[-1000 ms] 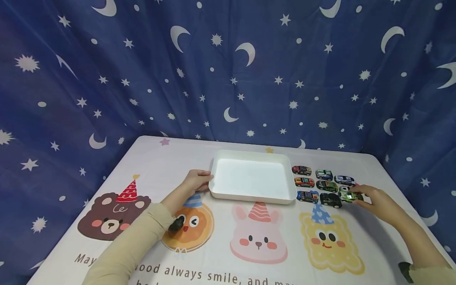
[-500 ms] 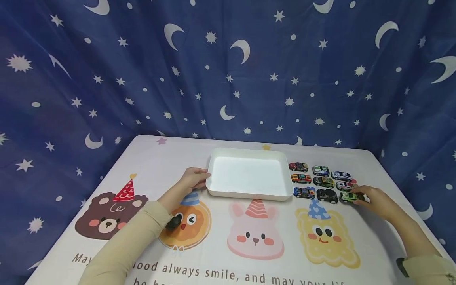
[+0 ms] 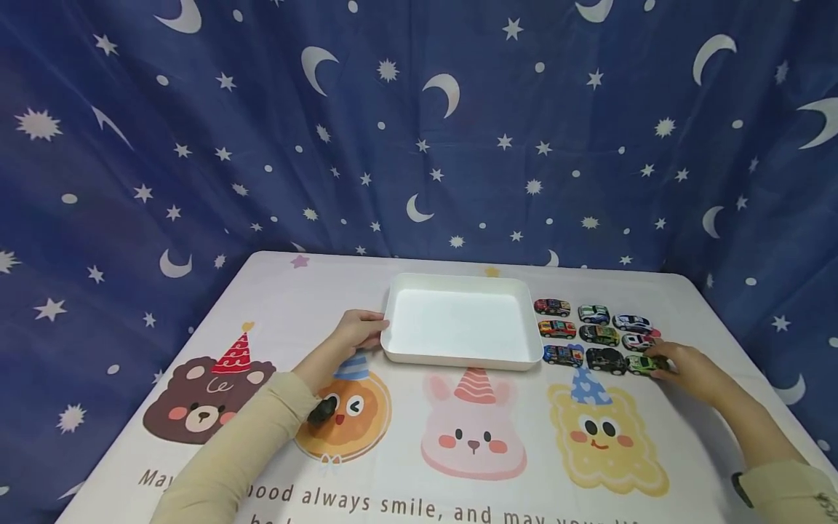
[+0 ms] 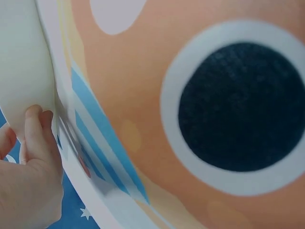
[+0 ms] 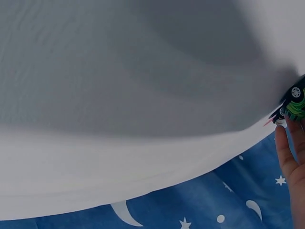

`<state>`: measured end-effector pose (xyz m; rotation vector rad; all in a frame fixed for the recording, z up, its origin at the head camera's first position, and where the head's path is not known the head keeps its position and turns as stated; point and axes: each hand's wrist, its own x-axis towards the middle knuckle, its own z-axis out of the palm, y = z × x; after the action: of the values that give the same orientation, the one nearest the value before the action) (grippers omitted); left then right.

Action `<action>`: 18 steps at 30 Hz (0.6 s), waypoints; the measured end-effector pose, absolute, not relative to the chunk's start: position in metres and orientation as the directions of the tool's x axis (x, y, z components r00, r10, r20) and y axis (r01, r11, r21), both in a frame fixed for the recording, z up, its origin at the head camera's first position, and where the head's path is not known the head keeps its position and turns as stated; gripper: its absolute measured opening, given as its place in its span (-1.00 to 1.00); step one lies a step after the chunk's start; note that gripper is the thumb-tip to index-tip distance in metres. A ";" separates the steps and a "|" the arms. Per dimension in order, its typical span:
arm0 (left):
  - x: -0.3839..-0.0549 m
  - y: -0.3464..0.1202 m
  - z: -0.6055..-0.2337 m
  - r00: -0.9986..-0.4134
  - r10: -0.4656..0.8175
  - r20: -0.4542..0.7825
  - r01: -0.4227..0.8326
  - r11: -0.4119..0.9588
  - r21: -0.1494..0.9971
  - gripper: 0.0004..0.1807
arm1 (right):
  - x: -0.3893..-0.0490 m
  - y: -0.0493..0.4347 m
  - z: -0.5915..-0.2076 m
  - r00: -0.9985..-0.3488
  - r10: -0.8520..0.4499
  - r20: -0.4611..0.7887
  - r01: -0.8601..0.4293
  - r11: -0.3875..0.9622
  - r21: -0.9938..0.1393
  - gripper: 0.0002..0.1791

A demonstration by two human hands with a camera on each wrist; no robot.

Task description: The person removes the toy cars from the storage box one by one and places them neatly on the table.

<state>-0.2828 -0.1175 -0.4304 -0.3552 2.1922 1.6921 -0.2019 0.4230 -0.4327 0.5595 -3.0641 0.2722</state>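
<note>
A shallow white tray (image 3: 461,362) sits near the table's far edge. My left hand (image 3: 356,331) grips its left wall, fingertips against the outside in the left wrist view. Right of the tray, toy cars stand in a grid of short rows. My right hand (image 3: 687,371) holds the rear of a green toy car (image 3: 643,364) at the near right corner of that grid. Beside this car are a black toy car (image 3: 605,360) and a white-and-red toy car (image 3: 638,342). In the right wrist view the fingertips touch the green car, which is partly cut off by the frame edge.
Other toy cars, such as a blue one (image 3: 564,355) and an orange-red one (image 3: 557,329), stand close to the tray's right wall. The printed tablecloth (image 3: 366,495) shows cartoon faces and lettering. A blue star-and-moon curtain (image 3: 419,145) hangs behind the table.
A second ago the green car partly covered the white-and-red car; it now stands lower, in line with the black one. My left hand stays at the tray, and the view has shifted slightly.
</note>
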 end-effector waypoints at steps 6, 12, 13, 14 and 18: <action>-0.282 -0.118 -0.430 -0.911 0.006 -0.412 -0.397 0.260 0.880 -0.58 | -0.203 0.424 -0.433 -0.934 -0.354 0.046 -0.356 0.919 -0.170 -0.75; -0.282 -0.119 -0.430 -0.913 0.013 -0.409 -0.391 0.264 0.882 -0.57 | -0.201 0.422 -0.434 -0.935 -0.349 0.062 -0.355 0.915 -0.190 -0.73; -0.281 -0.119 -0.430 -0.913 0.008 -0.408 -0.391 0.267 0.881 -0.58 | -0.201 0.422 -0.434 -0.936 -0.346 0.063 -0.352 0.916 -0.191 -0.73; -0.281 -0.119 -0.430 -0.914 0.008 -0.405 -0.387 0.273 0.881 -0.58 | -0.200 0.421 -0.434 -0.938 -0.342 0.063 -0.348 0.918 -0.191 -0.73; -0.278 -0.118 -0.434 -0.926 -0.011 -0.376 -0.362 0.300 0.882 -0.61 | -0.198 0.418 -0.433 -0.945 -0.323 0.056 -0.327 0.924 -0.195 -0.74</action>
<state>-0.2777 -0.1181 -0.4341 -0.3384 2.2739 1.6641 -0.1983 0.4177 -0.4331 0.5168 -3.0596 0.3167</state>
